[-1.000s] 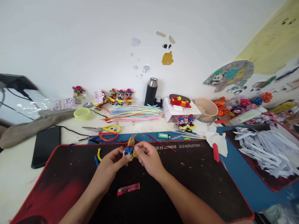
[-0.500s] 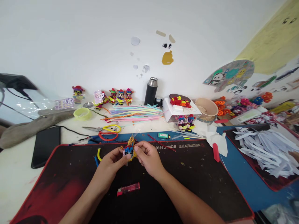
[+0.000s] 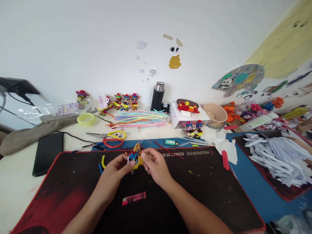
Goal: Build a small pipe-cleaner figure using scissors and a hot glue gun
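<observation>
A small blue, red and yellow figure [image 3: 133, 156] is held above the black mat [image 3: 195, 188]. My left hand [image 3: 119, 169] grips it from the left, thumb across its front. At its right side my right hand [image 3: 154, 164] pinches a yellow part of the figure between thumb and fingers. Some of the figure is hidden by the fingers. Below the hands lies a pink lighter [image 3: 134, 198]. Short yellow [image 3: 103, 162] and blue [image 3: 100, 168] pieces rest just left of my left hand.
Behind the mat are scissors [image 3: 113, 139], pastel pipe cleaners [image 3: 141, 118], a black flask [image 3: 157, 97], a white box [image 3: 177, 118] and finished-looking figures [image 3: 126, 101]. A phone [image 3: 48, 152] lies left; paper strips [image 3: 280, 159] lie right.
The figure has turned slightly in my hands, and its yellow lower part shows more beside my right fingers. Both hands have barely moved.
</observation>
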Demonstrator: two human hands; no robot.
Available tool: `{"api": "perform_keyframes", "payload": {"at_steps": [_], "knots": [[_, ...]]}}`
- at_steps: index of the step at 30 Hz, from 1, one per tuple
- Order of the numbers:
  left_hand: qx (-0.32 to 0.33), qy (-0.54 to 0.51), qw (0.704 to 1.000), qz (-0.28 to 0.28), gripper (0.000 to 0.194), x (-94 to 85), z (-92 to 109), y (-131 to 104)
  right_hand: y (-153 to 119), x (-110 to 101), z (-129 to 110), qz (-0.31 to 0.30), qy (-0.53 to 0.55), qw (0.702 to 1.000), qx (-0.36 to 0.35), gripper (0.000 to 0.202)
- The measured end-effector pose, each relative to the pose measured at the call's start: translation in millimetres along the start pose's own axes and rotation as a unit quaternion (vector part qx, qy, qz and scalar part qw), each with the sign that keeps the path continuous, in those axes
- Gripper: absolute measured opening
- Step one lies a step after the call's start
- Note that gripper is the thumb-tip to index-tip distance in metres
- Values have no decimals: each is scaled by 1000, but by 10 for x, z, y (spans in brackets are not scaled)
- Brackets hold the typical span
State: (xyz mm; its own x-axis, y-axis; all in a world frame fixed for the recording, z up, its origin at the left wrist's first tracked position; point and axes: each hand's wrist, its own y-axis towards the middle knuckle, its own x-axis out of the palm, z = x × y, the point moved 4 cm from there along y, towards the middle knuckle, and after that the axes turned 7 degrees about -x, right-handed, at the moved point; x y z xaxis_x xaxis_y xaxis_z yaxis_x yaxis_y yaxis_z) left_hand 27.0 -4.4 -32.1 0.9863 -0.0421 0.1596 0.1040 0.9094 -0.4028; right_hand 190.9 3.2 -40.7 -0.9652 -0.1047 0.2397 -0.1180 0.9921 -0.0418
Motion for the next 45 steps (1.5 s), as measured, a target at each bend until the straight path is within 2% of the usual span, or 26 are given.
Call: {"api": "perform_keyframes", "payload": {"at_steps": [11, 24, 32, 45], "knots": [[-8, -34, 999, 11, 43, 12, 46, -12, -15, 26, -1, -20, -27, 999, -23, 46], [1, -87, 996, 1, 43, 50, 45, 4, -35, 104, 12, -80, -46, 995, -45, 41], [4, -100, 995, -4, 44, 135, 73, -14, -34, 115, -97, -66, -42, 997, -19, 42], [3, -106, 994, 23, 52, 33, 82, -26, -26, 162, -70, -76, -13, 997, -4, 51]]}}
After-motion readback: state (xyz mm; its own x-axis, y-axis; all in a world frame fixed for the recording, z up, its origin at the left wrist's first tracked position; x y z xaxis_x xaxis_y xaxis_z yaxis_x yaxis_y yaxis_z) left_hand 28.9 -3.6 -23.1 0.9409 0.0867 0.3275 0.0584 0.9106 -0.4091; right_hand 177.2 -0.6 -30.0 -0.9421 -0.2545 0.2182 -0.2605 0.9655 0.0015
